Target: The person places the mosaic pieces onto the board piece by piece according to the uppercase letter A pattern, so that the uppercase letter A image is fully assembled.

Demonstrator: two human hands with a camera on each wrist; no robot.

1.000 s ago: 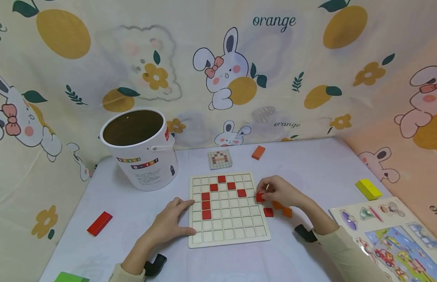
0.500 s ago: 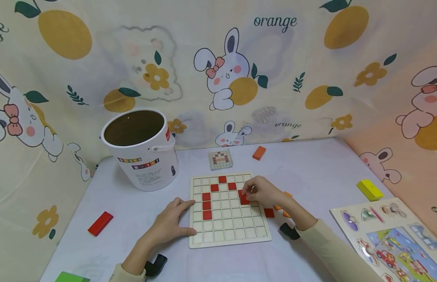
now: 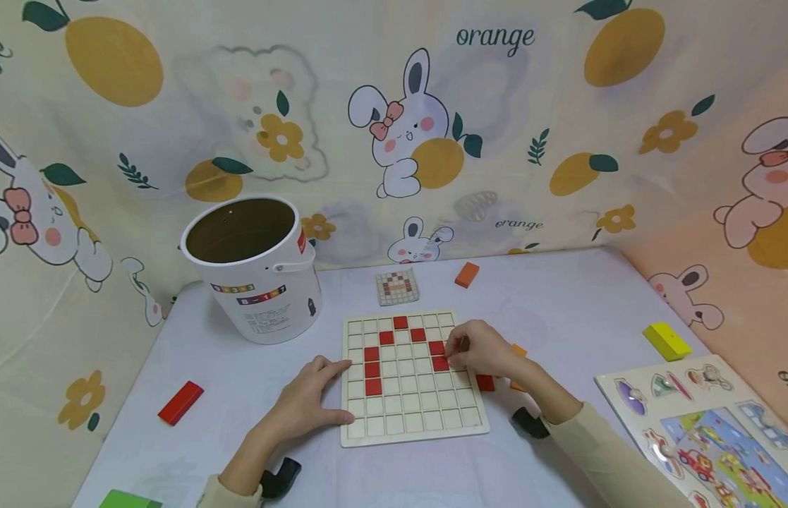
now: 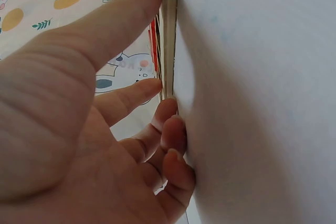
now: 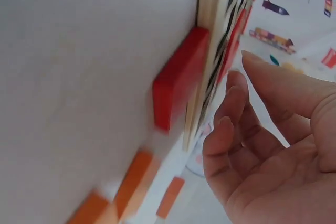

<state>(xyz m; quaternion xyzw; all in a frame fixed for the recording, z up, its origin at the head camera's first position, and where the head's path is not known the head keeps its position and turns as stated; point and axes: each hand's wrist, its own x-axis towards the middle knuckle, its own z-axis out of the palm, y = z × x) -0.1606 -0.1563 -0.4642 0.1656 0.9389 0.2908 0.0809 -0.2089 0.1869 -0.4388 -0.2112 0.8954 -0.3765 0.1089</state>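
A cream grid board (image 3: 406,406) lies on the white table, with several red square tiles in its cells forming an arch. My left hand (image 3: 301,398) rests at the board's left side, thumb and index fingertips against the edge; the left wrist view shows the other fingers (image 4: 176,171) bent beside it. Over the board's right edge is my right hand (image 3: 485,349), its fingertips beside the lowest red tile (image 3: 440,364) on that side. In the right wrist view nothing sits between its thumb and fingers (image 5: 239,85). A loose red tile (image 5: 181,77) lies against the board's right edge.
Orange tiles (image 3: 518,386) lie partly behind the right forearm. A white bucket (image 3: 273,303) stands back left, beside a small pattern card (image 3: 397,287). Around are orange (image 3: 466,275), yellow (image 3: 667,341), red (image 3: 180,403) and green (image 3: 128,500) blocks, and a picture puzzle (image 3: 711,437) at right.
My right hand brought a red tile from the right of the board into a cell below the arch's right side, let it go and drew back slightly rightward. The left hand stayed put.
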